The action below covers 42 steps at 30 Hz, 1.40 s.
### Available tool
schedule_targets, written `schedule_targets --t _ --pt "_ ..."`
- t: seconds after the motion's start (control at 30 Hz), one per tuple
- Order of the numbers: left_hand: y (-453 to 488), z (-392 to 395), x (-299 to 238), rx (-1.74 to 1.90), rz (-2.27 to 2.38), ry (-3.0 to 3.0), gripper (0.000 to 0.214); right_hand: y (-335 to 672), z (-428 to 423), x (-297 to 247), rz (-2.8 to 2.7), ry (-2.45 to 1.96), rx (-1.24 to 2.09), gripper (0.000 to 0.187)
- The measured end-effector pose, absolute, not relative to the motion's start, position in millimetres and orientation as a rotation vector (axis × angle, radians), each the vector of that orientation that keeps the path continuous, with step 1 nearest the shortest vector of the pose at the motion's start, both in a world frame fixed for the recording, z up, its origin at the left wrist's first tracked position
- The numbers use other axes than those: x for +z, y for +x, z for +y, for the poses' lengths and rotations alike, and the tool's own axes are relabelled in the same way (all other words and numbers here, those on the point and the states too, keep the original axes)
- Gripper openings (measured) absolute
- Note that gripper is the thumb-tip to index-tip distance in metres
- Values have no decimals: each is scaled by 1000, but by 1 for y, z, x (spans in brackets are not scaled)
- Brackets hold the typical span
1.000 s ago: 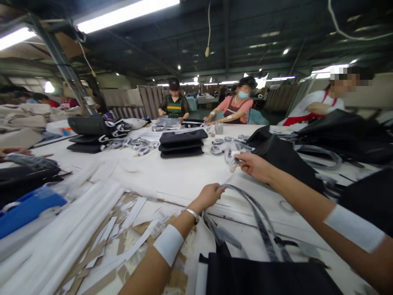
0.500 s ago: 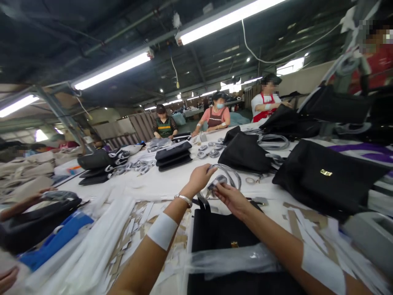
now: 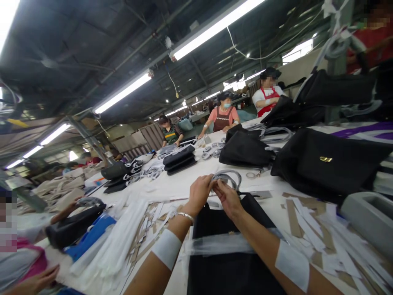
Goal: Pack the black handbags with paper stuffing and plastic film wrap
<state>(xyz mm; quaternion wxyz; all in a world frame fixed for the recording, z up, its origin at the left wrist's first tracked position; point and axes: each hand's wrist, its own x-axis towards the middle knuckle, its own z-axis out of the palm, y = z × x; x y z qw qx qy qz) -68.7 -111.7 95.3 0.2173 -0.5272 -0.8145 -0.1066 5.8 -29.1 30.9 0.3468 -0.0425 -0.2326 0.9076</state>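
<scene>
1. A long, dim workshop with tube lights overhead. A white worktop [image 3: 184, 186] runs from the lower edge up toward the middle of the frame.
2. The strap [image 3: 229, 175], a grey loop, sits just below the middle of the frame. It is raised a little off the worktop, with its near end between both hands.
3. The left hand [image 3: 200, 192] is curled almost closed, its fingertips pinching the near end of the strap. A silver bangle [image 3: 186, 216] circles the wrist.
4. The right hand [image 3: 227, 197] meets it from the right. Thumb and fingers are closed on the same end of the strap, and the two hands touch.
5. Under both hands a black bag [image 3: 227, 225] lies flat, reaching down to the lower edge. A band of clear film [image 3: 221, 245] lies across it, under the forearms.
6. Right of the bag, paper scraps [image 3: 313, 233] litter the worktop, and a grey tray [image 3: 368, 211] stands at the lower right.
7. Above the scraps, at middle right, lies a large bag [image 3: 325, 168] with a gold clasp.
8. Left of the hands, white rolls [image 3: 116, 241] lie lengthwise, with a blue piece [image 3: 92, 234] just beside them.
9. At the lower left, another person's pink sleeve [image 3: 21, 262] shows.
10. Above centre, black cases [image 3: 179, 157] are stacked, and beyond them co-workers [image 3: 224, 116] sit at the far end.
</scene>
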Motion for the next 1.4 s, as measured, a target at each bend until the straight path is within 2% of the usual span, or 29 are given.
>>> schedule_targets --t 0.33,0.73,1.1,1.27,1.4 --pt "-72 -122 66 4 -2039 -1530 40 4 -31 17 -678 -268 2324 33" --pt "-72 -133 70 -501 -2313 -1478 39 1 -39 14 -772 -146 2345 38" --pt "-67 -138 62 -269 -2214 -1539 41 3 -39 9 -768 -271 2349 29" --pt "-74 -138 61 -586 -2276 -1582 38 3 -40 10 -790 -253 2356 30" --pt "-83 -138 74 -965 -2579 -1579 45 4 -41 12 -821 -184 2366 30"
